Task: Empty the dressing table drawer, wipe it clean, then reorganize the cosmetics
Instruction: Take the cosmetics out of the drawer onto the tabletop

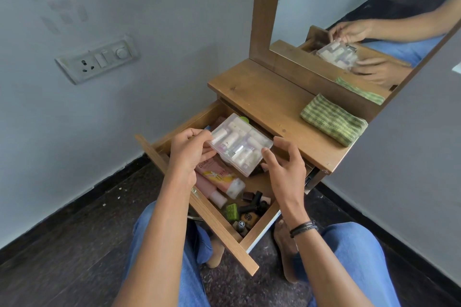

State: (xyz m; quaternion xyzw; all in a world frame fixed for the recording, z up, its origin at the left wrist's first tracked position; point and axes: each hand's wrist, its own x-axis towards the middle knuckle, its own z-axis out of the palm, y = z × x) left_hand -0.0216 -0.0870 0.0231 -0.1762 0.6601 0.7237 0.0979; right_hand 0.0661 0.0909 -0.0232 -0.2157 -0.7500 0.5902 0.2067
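Head view, nearest first: the open drawer juts toward the person's knees. Its near end is crowded with small bottles, and a pink tube lies behind them. Above these, the clear box, packed with little tubes, is held tilted over the drawer. The left hand pinches its left edge, while the right hand curls thumb and forefinger round its right corner, the other fingers loose. Both holds look fingertip-only, so the slick box could slip, or its lid pop open, spilling everything back inside. Beyond, the table carries a folded green cloth at its right end.
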